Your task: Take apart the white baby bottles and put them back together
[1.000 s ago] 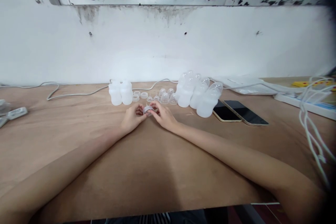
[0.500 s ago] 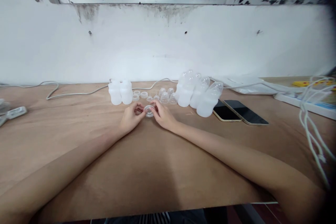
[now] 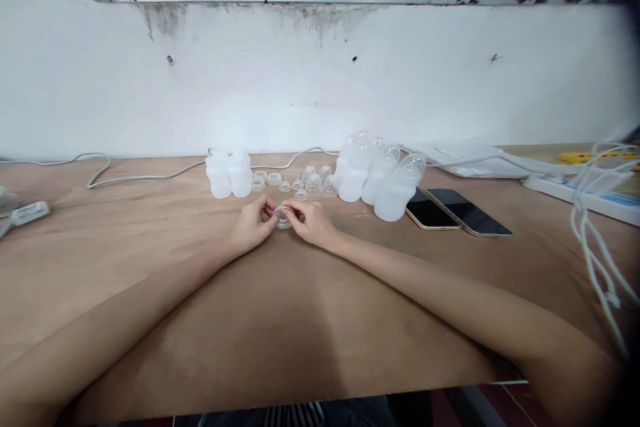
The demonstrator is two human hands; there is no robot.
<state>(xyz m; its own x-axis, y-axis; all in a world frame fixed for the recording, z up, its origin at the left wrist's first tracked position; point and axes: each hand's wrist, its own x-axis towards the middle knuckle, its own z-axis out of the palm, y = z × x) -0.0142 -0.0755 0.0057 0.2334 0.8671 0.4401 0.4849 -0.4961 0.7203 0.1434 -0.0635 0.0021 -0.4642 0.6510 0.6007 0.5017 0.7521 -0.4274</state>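
Note:
My left hand (image 3: 253,224) and my right hand (image 3: 312,221) meet over the table, fingers and thumbs pinching a clear baby bottle collar ring (image 3: 283,223) from both sides. Fingers hide part of it, and I cannot make out whether a teat sits inside. Just beyond my hands lie several clear teats (image 3: 285,185), a few loose collar rings (image 3: 259,184) and several domed caps (image 3: 313,185). Two frosted bottle bodies (image 3: 220,175) stand to the left. On the right, several capped baby bottles (image 3: 393,197) stand close together.
Two phones (image 3: 467,211) lie right of the bottles. A white cable (image 3: 285,167) runs along the wall. Farther right are a white plastic bag (image 3: 470,163) and hanging white cords (image 3: 587,240). A white plug-like device (image 3: 30,213) lies at far left.
The collar ring has tilted and dropped slightly between my fingers. My right fingers have shifted a little over its top. A teat beyond my hands is now uncovered.

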